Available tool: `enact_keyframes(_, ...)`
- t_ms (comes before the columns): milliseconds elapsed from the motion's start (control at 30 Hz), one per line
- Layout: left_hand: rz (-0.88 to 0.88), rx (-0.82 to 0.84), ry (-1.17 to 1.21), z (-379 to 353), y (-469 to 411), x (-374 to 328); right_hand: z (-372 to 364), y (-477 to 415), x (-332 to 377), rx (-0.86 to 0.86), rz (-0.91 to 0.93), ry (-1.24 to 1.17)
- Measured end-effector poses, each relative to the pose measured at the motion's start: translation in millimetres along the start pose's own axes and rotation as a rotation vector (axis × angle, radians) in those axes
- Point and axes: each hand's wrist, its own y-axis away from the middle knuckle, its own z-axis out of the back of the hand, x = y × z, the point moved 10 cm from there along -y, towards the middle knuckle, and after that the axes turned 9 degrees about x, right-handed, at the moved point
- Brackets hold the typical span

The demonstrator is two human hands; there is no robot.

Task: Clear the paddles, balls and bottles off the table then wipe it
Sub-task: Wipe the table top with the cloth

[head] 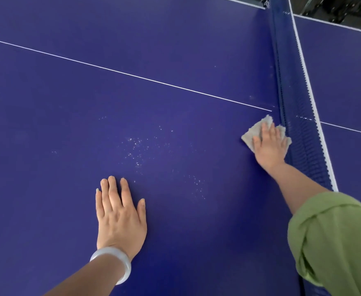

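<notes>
A blue table-tennis table (68, 116) fills the view. My right hand (270, 144) presses flat on a grey cloth (252, 132), which lies against the foot of the net (292, 86). My left hand (119, 212) rests flat on the table surface with fingers straight, nearer to me. Small pale droplets or specks (136, 146) are scattered on the table between the two hands. No paddles, balls or bottles are in view.
The dark blue net with a white top band (307, 86) runs from the far right toward me on the right. A white centre line (132, 74) crosses the table. The far edge of the table and dark floor (335, 7) show at top right.
</notes>
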Motion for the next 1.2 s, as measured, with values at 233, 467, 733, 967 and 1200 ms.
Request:
enact_keyframes(233, 0.001, 0.011, -0.024, -1.8, -0.6, -1.2, 10.0, -70.3, 40.7, 0.113, -0.108, -0.086)
enact_keyframes(467, 0.005, 0.002, -0.029, 1.4, -0.5, -1.6, -34.3, 27.0, 246.8, 0.091, 0.481, 0.169)
enact_keyframes(733, -0.001, -0.002, -0.021, 2.5, 0.1, -4.8, 3.1, -10.8, 80.3, -0.032, 0.206, 0.207)
enact_keyframes(967, 0.002, 0.01, -0.033, 0.3, -0.6, -3.8, 1.7, 39.7, 78.4, -0.073, -0.194, 0.036)
enact_keyframes(1200, 0.006, 0.011, -0.045, 0.2, -1.3, -2.8, -60.8, 119.6, 228.8, 0.12, 0.553, 0.154)
